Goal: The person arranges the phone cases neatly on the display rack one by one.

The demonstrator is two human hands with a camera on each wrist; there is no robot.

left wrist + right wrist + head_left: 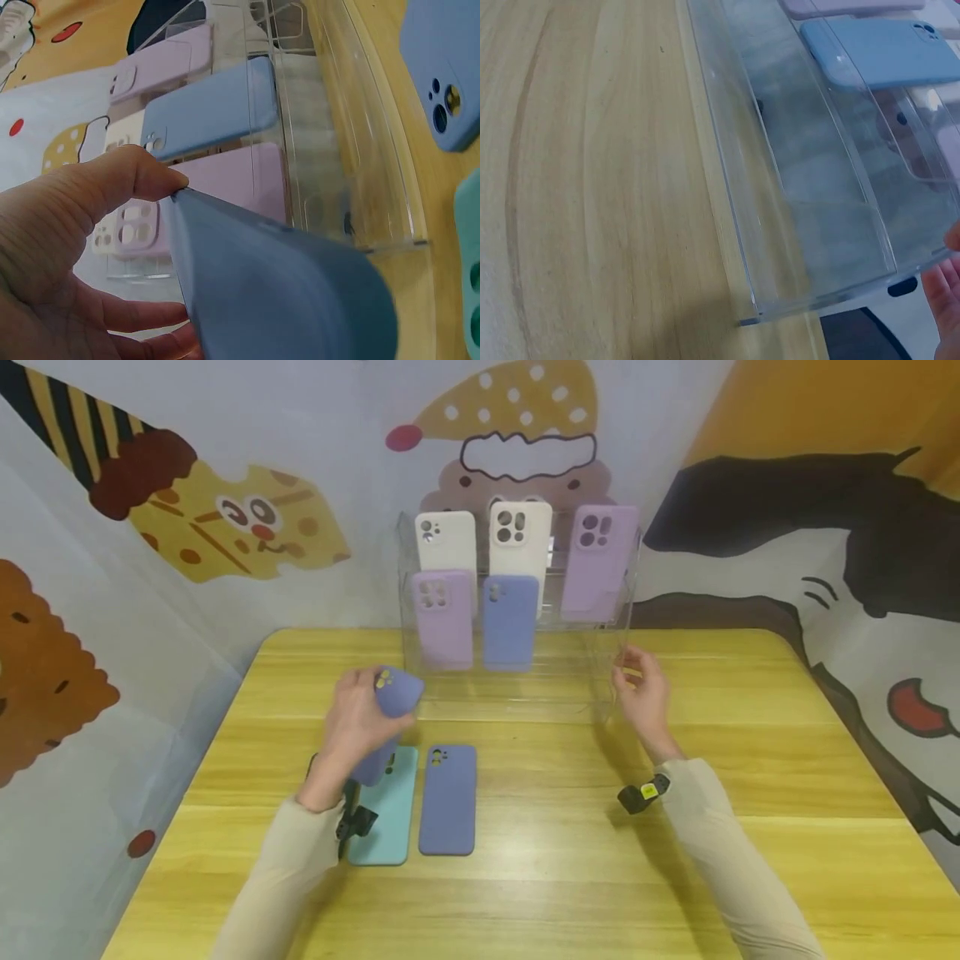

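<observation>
My left hand (356,714) pinches a blue-violet phone case (397,693) by its edges, raised and tilted above the table's left part. Close up in the left wrist view, the held case (277,277) sits between thumb and fingers. A clear tiered display stand (517,702) stands at the back of the table. Its right side wall is held by my right hand (645,693), only partly visible in the right wrist view. On the stand's middle tier are a lilac case (446,631) and a blue case (510,631); two white cases and another lilac case (606,560) stand behind, higher up.
A turquoise case (386,827) lies on the table under the left hand, partly covered. Beside it lies a blue-violet case (448,802). The wooden table (555,877) ends before a cartoon-printed cloth (360,410) behind the stand.
</observation>
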